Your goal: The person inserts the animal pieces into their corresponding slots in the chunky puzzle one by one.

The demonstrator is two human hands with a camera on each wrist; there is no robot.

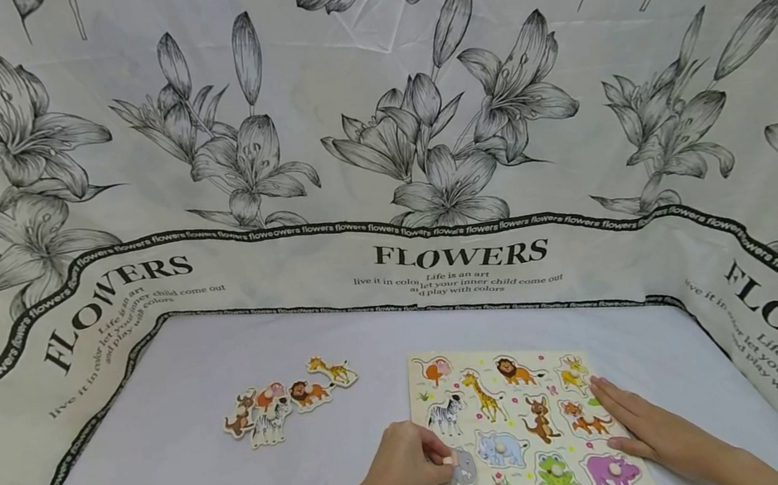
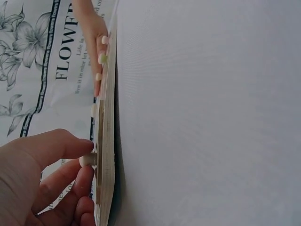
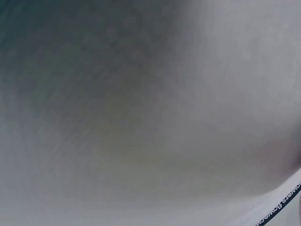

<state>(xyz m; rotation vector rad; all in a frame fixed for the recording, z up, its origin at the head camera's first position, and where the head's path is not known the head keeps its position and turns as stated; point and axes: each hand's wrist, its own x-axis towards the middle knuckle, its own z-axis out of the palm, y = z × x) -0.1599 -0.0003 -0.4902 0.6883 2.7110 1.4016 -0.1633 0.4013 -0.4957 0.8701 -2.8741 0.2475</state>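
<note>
At eight o'clock, the left hand (image 1: 405, 460) is pinching the elephant knob (image 2: 88, 159); at three, the straight-fingered right hand (image 1: 654, 425) is likely steadying the board (image 1: 463, 361).

backdrop (image 1: 295, 47): creased white sheeting, grey lilies (image 1: 256, 158) | border (image 1: 311, 229): black, "flowers" lettering | work surface (image 1: 159, 470): plain, whitish

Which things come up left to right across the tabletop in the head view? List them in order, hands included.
Kangaroo piece, zebra piece, lion piece, giraffe piece, left hand, puzzle board, right hand.

Repeated "FLOWERS" lettering (image 1: 462, 255) on white fabric (image 1: 323, 202)
</note>
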